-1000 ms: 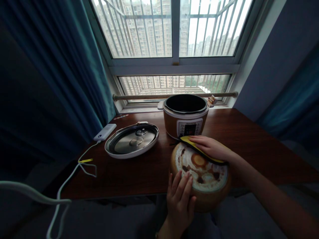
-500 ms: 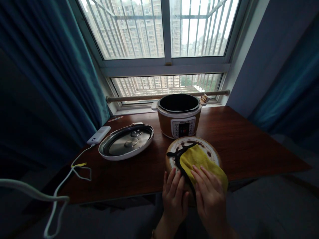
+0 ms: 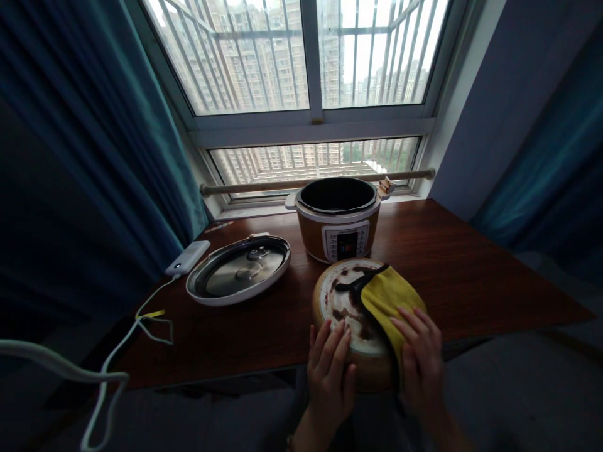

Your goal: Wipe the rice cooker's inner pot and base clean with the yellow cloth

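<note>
In front of me at the table edge is a round, tan-sided piece [image 3: 346, 307] with a whitish top marked by dark brown stains. A yellow cloth with black trim [image 3: 389, 298] lies over its right side, and a black strap end rests on the top. My right hand [image 3: 421, 355] is on the cloth, fingers bent over it at the right rim. At the near left rim, my left hand [image 3: 330, 364] rests with its fingers stretched out on the piece. Behind stands a tan-and-white electric cooker [image 3: 336, 220] without its lid, the dark pot inside visible.
To the left lies an upturned lid [image 3: 240, 270] with a shiny inner side. A white power bank [image 3: 188, 257] with a white cable [image 3: 113, 358] lies beyond it. The dark red wooden table [image 3: 471, 276] meets a window [image 3: 315, 157] at the back.
My right hand has moved right with the cloth, uncovering more of the stained top. My left hand has stayed at the left rim.
</note>
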A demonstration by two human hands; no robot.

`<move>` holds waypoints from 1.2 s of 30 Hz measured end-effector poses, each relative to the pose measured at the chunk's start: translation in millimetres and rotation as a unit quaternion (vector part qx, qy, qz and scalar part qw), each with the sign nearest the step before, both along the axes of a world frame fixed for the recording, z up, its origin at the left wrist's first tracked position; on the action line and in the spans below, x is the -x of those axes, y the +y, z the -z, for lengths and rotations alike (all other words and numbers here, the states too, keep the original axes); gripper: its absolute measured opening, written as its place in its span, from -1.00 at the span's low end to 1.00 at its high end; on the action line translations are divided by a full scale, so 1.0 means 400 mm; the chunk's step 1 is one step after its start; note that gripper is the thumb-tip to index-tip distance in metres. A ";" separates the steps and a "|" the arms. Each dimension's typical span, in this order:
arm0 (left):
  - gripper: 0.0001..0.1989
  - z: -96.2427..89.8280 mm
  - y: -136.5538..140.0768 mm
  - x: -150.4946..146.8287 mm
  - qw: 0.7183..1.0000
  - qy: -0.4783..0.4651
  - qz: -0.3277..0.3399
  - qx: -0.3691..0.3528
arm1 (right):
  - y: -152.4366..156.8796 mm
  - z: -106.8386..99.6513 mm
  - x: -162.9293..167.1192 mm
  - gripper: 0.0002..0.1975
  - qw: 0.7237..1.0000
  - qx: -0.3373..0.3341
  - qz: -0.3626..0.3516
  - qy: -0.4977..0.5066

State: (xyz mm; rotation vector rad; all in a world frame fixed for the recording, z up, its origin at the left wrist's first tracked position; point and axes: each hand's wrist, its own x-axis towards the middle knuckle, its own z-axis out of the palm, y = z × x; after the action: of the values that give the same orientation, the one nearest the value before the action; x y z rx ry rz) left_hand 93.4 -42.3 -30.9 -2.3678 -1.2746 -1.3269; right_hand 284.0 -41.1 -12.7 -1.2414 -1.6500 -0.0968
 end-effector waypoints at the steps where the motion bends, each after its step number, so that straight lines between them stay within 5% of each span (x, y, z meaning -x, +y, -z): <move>1: -0.54 -0.001 -0.001 0.000 1.000 -0.002 0.001 -0.001 | 0.012 -0.006 -0.009 -0.66 0.999 0.018 0.006 0.045; 6: -0.55 0.000 -0.002 -0.002 1.000 -0.012 -0.004 0.001 | 0.045 -0.016 -0.031 -0.65 0.971 0.086 -0.008 0.221; 10: -0.54 0.006 -0.002 -0.003 1.000 -0.019 -0.005 0.007 | 0.043 -0.022 -0.020 -0.63 0.959 0.112 -0.005 0.262; 16: -0.51 0.010 0.000 -0.011 0.999 -0.034 -0.006 0.017 | -0.006 -0.064 0.043 -0.62 0.990 0.109 0.061 0.063; 21: -0.50 -0.011 -0.020 -0.001 0.988 -0.118 0.059 0.084 | -0.073 -0.072 0.169 -0.58 0.987 0.087 0.075 -0.110; 25: -0.56 -0.042 -0.028 0.024 0.933 -0.305 0.052 0.184 | -0.105 -0.062 0.257 -0.57 0.994 0.062 0.051 -0.077; 27: -0.59 -0.061 -0.021 0.037 0.907 -0.364 0.021 0.211 | -0.109 -0.078 0.251 -0.57 0.997 0.041 -0.019 -0.061; 29: -0.62 -0.084 -0.012 0.046 0.917 -0.337 -0.005 0.215 | -0.103 -0.108 0.206 -0.57 0.990 0.062 -0.117 -0.058; 31: -0.61 -0.112 -0.010 0.043 0.948 -0.251 -0.046 0.190 | -0.084 -0.137 0.136 -0.60 0.983 0.115 -0.140 -0.009; 36: -0.46 -0.169 -0.037 -0.040 0.990 -0.036 -0.107 0.085 | 0.011 -0.110 -0.022 -0.62 0.971 0.107 0.074 0.200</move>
State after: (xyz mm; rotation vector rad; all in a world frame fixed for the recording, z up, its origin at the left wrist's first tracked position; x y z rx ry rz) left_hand 109.5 -57.1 36.5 -2.2264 -1.6707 -1.2949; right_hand 292.8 -36.9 31.4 -1.4393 -1.2405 0.2328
